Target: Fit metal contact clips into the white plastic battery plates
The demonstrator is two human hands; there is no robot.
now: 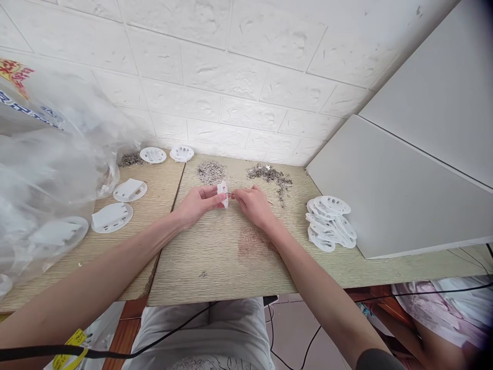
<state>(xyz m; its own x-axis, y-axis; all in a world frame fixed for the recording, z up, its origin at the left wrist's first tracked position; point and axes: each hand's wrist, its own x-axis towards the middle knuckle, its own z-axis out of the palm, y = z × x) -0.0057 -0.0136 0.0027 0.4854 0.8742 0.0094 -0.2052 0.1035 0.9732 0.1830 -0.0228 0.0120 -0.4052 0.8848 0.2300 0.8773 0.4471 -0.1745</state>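
Nearest, on the counter (192,246), I see a few metal bits (203,275). Farther in, the left hand (194,205) has its fingers closed around a white plastic piece (222,189), raised on its edge; I would keep this grip steady. The right hand (252,203) pinches a small thing (230,195), too tiny to name, against its face; here gentle, straight pressure seems best. Behind lie two metal piles (211,172), within easy reach.

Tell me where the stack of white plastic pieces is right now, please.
In the head view, the stack of white plastic pieces sits toward the right on the table, beside the pale grey panel and to the right of the right hand.
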